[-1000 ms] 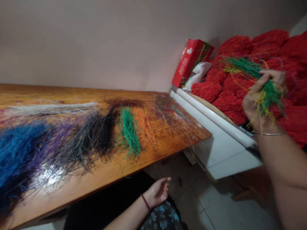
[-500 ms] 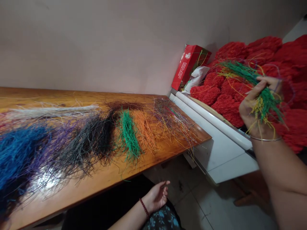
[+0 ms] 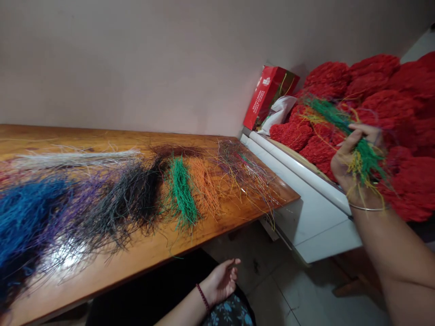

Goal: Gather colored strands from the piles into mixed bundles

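"What changed?"
"The right hand (image 3: 347, 151), fingers gripping the green-yellow bunch (image 3: 335, 117) at three o'clock, moved toward eight, nearer the surface (image 3: 142, 258), releasing nothing."
"Left hand (image 3: 222, 281)?"
"Six o'clock, loosely curled, seemingly empty."

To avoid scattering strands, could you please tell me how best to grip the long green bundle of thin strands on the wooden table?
I would probably grip the green bundle mid-length, from above, across its width: it lies long and narrow, with splayed ends.
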`<state>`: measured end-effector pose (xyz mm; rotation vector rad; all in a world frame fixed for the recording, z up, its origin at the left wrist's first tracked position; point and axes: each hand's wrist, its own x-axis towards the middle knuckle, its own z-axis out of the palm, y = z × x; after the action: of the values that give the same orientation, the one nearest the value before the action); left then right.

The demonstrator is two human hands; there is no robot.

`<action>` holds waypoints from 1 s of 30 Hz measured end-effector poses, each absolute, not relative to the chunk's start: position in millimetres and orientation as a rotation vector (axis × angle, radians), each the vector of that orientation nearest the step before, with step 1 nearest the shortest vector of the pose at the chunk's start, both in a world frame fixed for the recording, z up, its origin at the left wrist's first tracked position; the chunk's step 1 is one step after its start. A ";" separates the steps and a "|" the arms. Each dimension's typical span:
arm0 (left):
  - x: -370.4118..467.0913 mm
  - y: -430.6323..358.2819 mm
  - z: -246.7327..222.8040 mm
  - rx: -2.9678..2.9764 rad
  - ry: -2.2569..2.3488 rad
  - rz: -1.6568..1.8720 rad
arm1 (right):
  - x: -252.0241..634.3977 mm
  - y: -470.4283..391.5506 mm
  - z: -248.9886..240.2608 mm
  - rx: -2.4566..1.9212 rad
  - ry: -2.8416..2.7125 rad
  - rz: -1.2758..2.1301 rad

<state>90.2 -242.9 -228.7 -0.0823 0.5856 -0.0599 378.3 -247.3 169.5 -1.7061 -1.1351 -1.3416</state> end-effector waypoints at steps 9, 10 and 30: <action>89.5 -242.7 -226.8 -0.083 0.590 -0.058 | 413.6 -225.5 134.3 -1.876 -1.174 -1.353; 89.5 -242.7 -226.7 -0.082 0.591 -0.057 | 413.4 -225.0 136.6 -1.869 -1.178 -1.354; 86.5 -241.0 -227.4 -0.086 0.546 -0.032 | 403.0 -146.0 62.8 -1.895 -1.494 -0.299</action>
<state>86.5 -241.0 -227.4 -0.0856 0.5465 -0.0318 403.0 -146.0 62.8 -1.8950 -1.4939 -0.2991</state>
